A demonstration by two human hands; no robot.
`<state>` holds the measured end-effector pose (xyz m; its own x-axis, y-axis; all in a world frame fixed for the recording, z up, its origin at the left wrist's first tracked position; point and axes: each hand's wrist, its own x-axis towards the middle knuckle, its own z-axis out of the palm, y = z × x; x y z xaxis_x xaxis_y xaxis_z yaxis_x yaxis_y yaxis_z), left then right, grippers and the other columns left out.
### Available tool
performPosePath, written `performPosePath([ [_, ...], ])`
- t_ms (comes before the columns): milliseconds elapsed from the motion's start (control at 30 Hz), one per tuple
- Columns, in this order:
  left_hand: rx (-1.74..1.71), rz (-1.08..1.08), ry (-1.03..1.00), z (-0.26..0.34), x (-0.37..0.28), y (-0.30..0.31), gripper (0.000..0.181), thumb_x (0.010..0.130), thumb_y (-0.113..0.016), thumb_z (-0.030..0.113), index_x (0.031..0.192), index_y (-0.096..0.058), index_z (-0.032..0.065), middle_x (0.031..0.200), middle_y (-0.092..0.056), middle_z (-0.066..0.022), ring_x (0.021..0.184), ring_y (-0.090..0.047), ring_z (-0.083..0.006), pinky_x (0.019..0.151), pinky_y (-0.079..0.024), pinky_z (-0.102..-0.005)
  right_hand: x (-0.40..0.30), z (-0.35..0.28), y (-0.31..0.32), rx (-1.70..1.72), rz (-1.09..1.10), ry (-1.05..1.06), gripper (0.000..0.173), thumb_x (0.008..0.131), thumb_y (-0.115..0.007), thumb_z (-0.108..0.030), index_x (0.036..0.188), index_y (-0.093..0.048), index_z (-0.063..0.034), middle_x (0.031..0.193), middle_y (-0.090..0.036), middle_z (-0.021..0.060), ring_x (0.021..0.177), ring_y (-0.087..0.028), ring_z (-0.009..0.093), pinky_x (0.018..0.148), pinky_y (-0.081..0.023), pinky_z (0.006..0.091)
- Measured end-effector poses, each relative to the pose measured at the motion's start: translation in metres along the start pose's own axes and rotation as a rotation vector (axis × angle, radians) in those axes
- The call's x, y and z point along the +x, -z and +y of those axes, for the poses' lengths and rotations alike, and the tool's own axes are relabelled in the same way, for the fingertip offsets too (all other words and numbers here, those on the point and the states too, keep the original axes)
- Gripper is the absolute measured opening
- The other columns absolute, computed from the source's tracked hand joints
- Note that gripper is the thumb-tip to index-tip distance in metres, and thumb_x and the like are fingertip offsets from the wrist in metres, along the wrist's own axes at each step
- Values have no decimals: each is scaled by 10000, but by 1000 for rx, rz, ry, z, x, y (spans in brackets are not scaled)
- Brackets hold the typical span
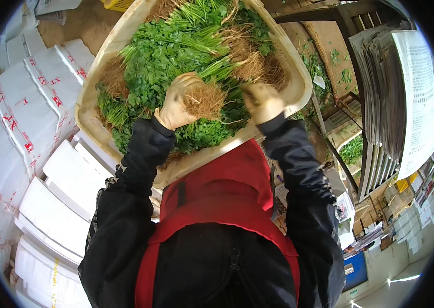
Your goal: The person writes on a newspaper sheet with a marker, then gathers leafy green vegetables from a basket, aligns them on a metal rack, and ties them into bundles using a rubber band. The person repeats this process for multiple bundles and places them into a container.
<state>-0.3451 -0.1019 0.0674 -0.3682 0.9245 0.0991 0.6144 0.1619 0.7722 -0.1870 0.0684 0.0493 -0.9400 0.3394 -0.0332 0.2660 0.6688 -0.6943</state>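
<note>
A large off-white plastic crate stands before me, heaped with leafy green herbs that look like coriander, their stems and brown roots still on. My left hand, in what seems a pale thin glove, grips one bunch by its stems. That bunch's tangled root ball points up and towards the right. Over the crate's near right part is my right hand, blurred and with fingers curled; whether it holds anything is unclear. Beyond it lie more bundles with long fibrous roots.
White foam boxes are stacked at left, beside white wrapped stacks with red print. At right, a thick pile of newspapers rests on a dark slatted rack. Loose leaves litter a brown surface. My red apron reaches the crate's near rim.
</note>
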Motion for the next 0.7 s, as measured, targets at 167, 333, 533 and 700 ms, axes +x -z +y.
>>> performPosePath([
  [167,-12,23,9,3,-8,13,271,619,-694,138,845,-586,34,827,-590,-85,821,-569,-247,873,-417,-399,36,-34,-45,-165,2,116,556,725,-605,-179,1241,-412,-110,1175,-470,111,1144,-397,267,954,-292,444],
  [333,-794,215,459,22,-24,37,325,708,-664,143,989,-545,33,939,-575,-64,936,-537,-221,873,-413,-353,50,-8,-106,-475,-244,80,621,806,-517,-351,1323,-263,-119,1278,-337,149,1235,-261,299,1009,-150,531],
  [533,-844,75,415,11,-39,64,437,773,-586,30,1183,-434,30,1144,-513,-88,1020,-516,-214,908,-414,-347,51,0,-107,-404,-170,127,518,809,-518,-312,1266,-377,-113,1257,-396,138,1215,-306,299,1002,-155,539],
  [700,-471,46,347,6,-35,43,489,647,-744,205,1058,-547,27,981,-607,-77,934,-568,-200,849,-439,-311,63,0,-78,-486,-38,179,140,730,-511,-117,840,-596,-103,957,-595,118,1040,-505,278,896,-313,519],
])
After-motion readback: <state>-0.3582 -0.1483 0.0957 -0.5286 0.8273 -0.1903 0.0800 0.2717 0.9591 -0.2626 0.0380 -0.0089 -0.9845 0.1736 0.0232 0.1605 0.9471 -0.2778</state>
